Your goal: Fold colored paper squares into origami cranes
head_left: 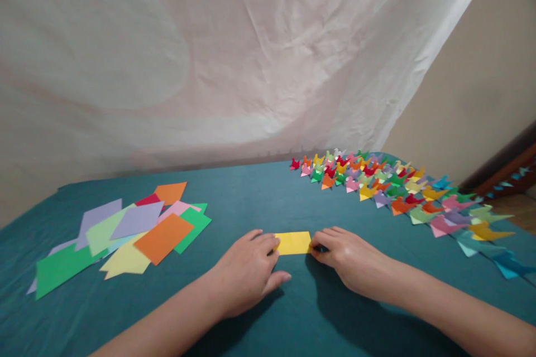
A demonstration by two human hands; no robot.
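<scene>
A pale, creased sheet [230,67] hangs across the upper part of the frame. Below it a teal cloth [251,201] spreads over the lower half. Rows of small folded paper birds [402,204] in many colours stand at the right, running back towards the centre. At the left lies a loose, overlapping pile of coloured papers [138,220], with 2 orange pieces among them. My 2 hands meet the work in the lower centre: my left hand [251,270] lies loose, fingertips on the paper's left end, thumb spread away; my right hand [349,259] pinches its right end. Between them, flat on the cloth, is 1 yellow paper rectangle [293,243]
</scene>
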